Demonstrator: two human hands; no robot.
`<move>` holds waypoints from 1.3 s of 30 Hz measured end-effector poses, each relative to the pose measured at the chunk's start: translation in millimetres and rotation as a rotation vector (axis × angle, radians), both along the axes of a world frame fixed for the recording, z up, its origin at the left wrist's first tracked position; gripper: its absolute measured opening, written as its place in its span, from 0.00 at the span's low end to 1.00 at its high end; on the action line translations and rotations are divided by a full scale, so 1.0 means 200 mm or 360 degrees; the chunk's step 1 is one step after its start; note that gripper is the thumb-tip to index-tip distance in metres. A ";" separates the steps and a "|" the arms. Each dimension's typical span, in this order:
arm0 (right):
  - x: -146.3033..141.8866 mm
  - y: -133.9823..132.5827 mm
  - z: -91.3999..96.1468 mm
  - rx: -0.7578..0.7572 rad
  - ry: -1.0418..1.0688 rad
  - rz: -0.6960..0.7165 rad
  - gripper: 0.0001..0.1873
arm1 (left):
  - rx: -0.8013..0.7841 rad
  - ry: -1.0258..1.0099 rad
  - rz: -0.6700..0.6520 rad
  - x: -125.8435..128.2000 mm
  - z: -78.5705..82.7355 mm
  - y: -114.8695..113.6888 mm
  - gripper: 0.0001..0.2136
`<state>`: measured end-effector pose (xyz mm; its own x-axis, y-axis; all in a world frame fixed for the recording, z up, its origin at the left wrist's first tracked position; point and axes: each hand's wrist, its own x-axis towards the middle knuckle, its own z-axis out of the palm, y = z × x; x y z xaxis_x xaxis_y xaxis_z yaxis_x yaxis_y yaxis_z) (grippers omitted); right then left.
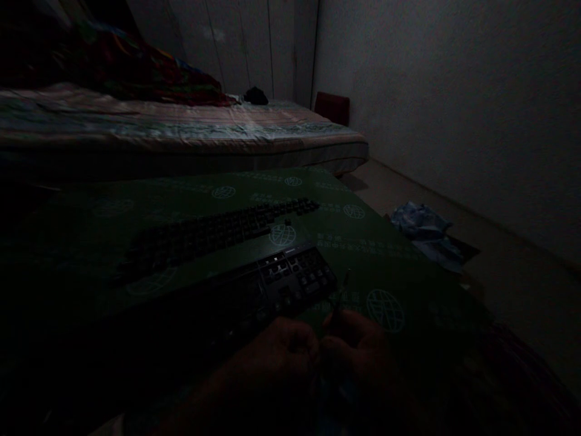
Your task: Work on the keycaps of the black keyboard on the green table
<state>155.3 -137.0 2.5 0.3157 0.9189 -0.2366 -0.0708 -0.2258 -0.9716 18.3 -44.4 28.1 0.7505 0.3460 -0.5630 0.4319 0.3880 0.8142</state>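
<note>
A dark keyboard base [295,275], with keycaps gone at least from its right-hand part, lies slantwise on the green board [345,242]. Behind it, loose black keycaps [218,233] are laid out in rows. My right hand [356,345] is closed around a thin, dark tool with a lighter tip [345,281] pointing up; the dimness hides its exact kind. Close against it, just off the keyboard's near edge, my left hand [284,348] has its fingers curled in a pinch. What those fingers hold, if anything, is lost in shadow.
Beyond the board stands a bed [195,124] with a striped sheet and a red patterned blanket [149,69]. Crumpled light-coloured cloth or plastic [424,227] lies on the floor at right. A pale wall [454,91] rises on that side. The room is very dark.
</note>
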 end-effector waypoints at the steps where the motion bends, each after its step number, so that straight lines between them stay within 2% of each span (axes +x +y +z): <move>1: 0.00 -0.01 -0.01 0.0015 -0.0139 -0.0021 0.08 | -0.0016 -0.0015 0.0017 0.00 0.00 0.00 0.06; 3: 0.02 -0.03 -0.02 0.0162 -0.0537 -0.0118 0.08 | -0.0035 -0.0048 0.0040 0.01 -0.01 0.01 0.05; 6: 0.06 -0.05 -0.04 0.0656 -0.1350 -0.0250 0.12 | -0.0117 -0.0112 0.0060 0.01 -0.03 0.01 0.05; 9: 0.08 -0.02 -0.03 0.1063 -0.2072 -0.0172 0.15 | -0.0159 -0.0157 0.0080 0.01 -0.04 0.02 0.05; 11: 0.06 0.01 -0.02 0.1157 -0.2346 -0.0134 0.15 | -0.0167 -0.0178 0.0075 0.01 -0.04 0.01 0.05; 13: 0.05 0.04 -0.03 0.1176 -0.2433 -0.0159 0.15 | -0.0188 -0.0193 0.0071 0.01 -0.02 0.00 0.04; 16: 0.06 0.08 -0.05 0.1203 -0.2420 -0.0165 0.15 | -0.0221 -0.0186 0.0071 0.02 0.00 -0.01 0.04; 21: 0.12 0.12 -0.07 0.1325 -0.2460 0.0072 0.12 | -0.0351 -0.0239 0.0106 0.03 0.01 -0.03 0.03; 25: 0.13 0.15 -0.04 0.1344 -0.2252 0.0140 0.11 | -0.0410 -0.0360 0.0108 0.02 0.03 -0.04 0.04; 28: 0.12 0.16 -0.01 0.1129 -0.1824 0.0014 0.10 | -0.0412 -0.0438 0.0055 0.01 0.04 -0.05 0.07; 31: 0.12 0.19 0.03 0.0723 -0.1317 -0.0213 0.09 | -0.0359 -0.0439 0.0022 0.01 0.04 -0.05 0.09; 33: 0.13 0.23 0.07 0.0538 -0.1020 -0.0293 0.09 | -0.0303 -0.0399 0.0013 0.01 0.03 -0.05 0.10; 36: 0.14 0.28 0.10 0.0471 -0.0735 -0.0230 0.11 | -0.0202 -0.0329 -0.0013 0.01 0.01 -0.06 0.10; 39: 0.16 0.31 0.11 0.0457 -0.0705 -0.0036 0.11 | -0.0115 -0.0292 0.0015 0.01 0.01 -0.07 0.09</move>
<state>187.5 -74.0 23.8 0.3487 0.9190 0.1842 0.3591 0.0505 -0.9319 20.4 -57.9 29.4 0.8396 0.3173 -0.4409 0.2750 0.4516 0.8488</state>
